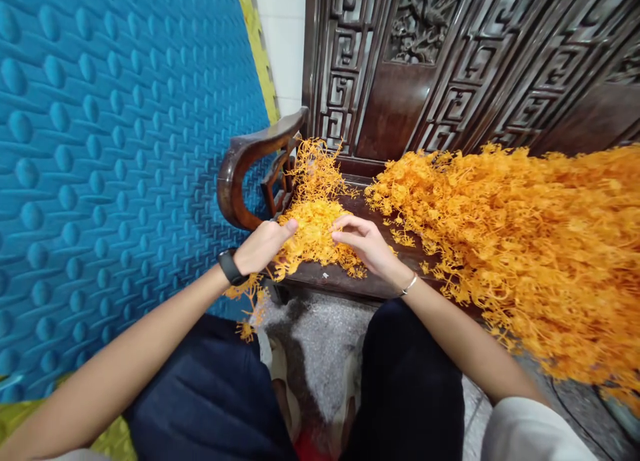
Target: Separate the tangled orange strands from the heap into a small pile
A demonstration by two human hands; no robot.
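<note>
Head view: your left hand was at near pile of orange strands on dark wooden seat, thumb extended; whether its hidden fingers gripped any, can't tell. Your right hand was at pile's other side, thumb and fingertips almost together, grasp unclear. Larger orange heap lay to right, untouched by either hand. Worked and unworked portions looked alike; how much was left, can't tell.

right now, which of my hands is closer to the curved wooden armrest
Your left. The left hand is close by the armrest's curved end, while the right hand is farther off, at the opposite side of the small orange pile.
</note>
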